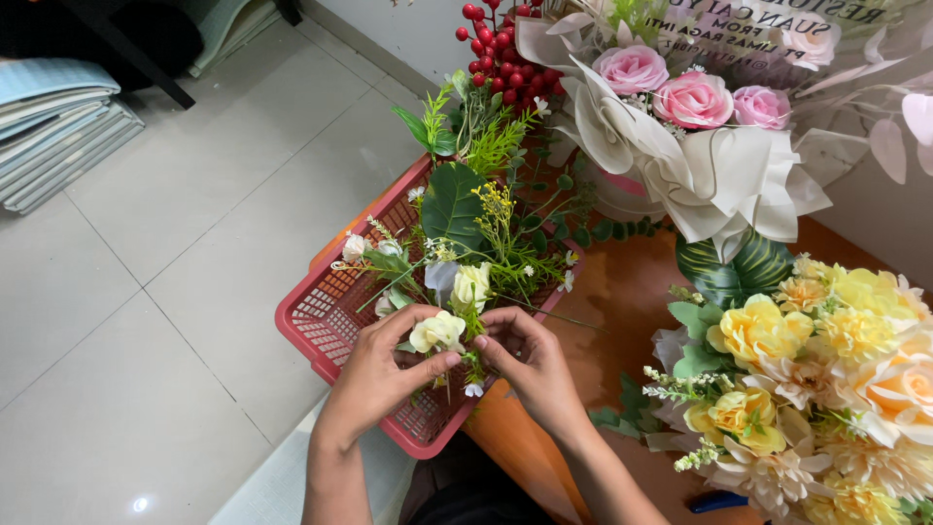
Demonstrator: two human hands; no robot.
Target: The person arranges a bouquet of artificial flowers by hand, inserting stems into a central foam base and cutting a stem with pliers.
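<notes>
Left hand (384,365) and right hand (530,358) meet at centre, fingers curled in pinching grip, forearms converging from below.

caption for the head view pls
Both hands, left hand and right hand, hold a cream artificial rose over a red basket.

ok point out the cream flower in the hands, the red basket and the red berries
cream flower (437,332), head view, on its petals
red basket (321,313), head view, on its left mesh wall
red berries (501,53), head view, middle of the cluster
</notes>
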